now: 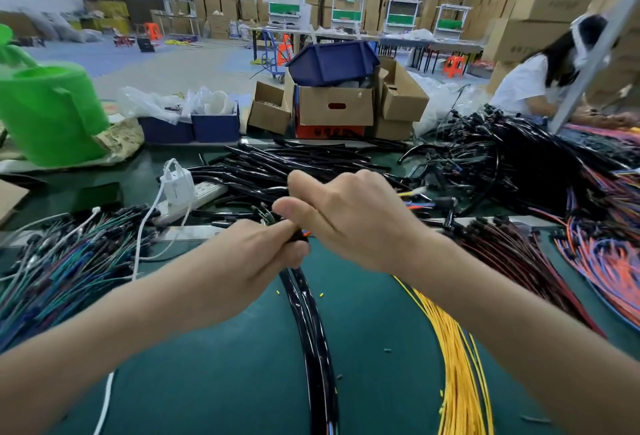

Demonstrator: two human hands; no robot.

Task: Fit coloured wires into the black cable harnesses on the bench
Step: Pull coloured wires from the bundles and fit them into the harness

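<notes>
Across green bench matting point(374, 341), with cardboard boxes point(336, 109) stacked behind and a second person point(530, 84) busy at the far right end, working at the middle of the view with both hands drawn close together. Gripping the top end of a black harness point(310, 323) in the left hand point(249, 261), fingers curled round it, leaving the rest trailing down the mat toward the body. Pinching at that same end with the right hand point(349, 220), thumb and bent fingers closed over something small; only a glint of orange wire point(306, 233) showing between the two hands, depth of insertion impossible to tell behind the fingers. Judged as mid-fit: seating one coloured wire into the harness end, not fetching or sorting. Stock within reach on all sides: yellow wires point(453, 365) fanned just right of the held harness, red wires point(512, 254) beyond the right wrist, orange and blue wires point(609, 272) at the right edge, green and blue wires point(62, 272) heaped at left, and a pile of loose harnesses point(294, 164) past the hands, beside a white power strip point(204, 194). Next, most likely: hold the left grip steady, press in with the right until fully home, tug lightly to check, then release and pick another colour, perhaps from the yellow fan close by. Calls for a fine pinch and straight alignment, not force.
</notes>
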